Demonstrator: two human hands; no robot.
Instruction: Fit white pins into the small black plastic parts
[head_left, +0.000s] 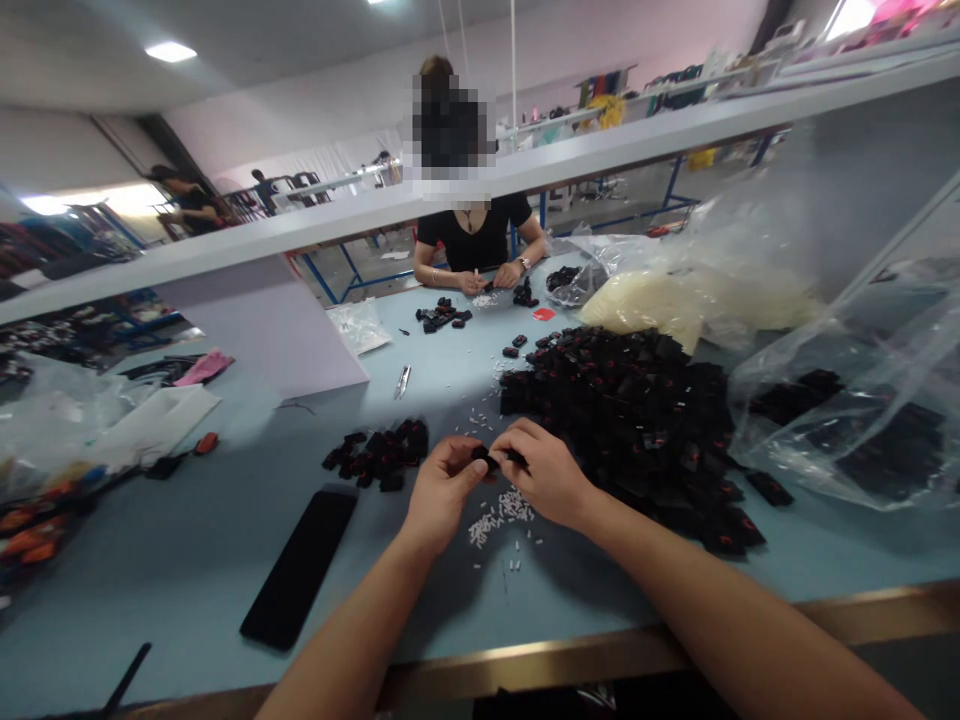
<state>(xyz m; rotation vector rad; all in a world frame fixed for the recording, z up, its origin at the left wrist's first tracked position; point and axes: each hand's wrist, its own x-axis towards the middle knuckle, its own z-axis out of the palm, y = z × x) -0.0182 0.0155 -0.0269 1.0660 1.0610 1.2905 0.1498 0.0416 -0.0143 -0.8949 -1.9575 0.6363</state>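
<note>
My left hand (442,490) pinches a small black piece (486,459) between thumb and fingertips, above the middle of the table. My right hand (546,472) meets it from the other side, its fingers closed at the same piece. Something dark also shows under the right fingers, too hidden to name. Just below both hands lies a scatter of tiny white pieces (501,515). A small heap of black pieces (382,453) is to the left of my left hand, and a much larger heap of black pieces (637,410) spreads to the right.
A black phone-like slab (300,570) lies at the left front. Beyond are a small metal cutter (403,381), a white shelf panel (270,320) and a long overhead shelf (360,222). Clear plastic bags (840,400) stand right. A co-worker (476,240) sits opposite, hands on small parts.
</note>
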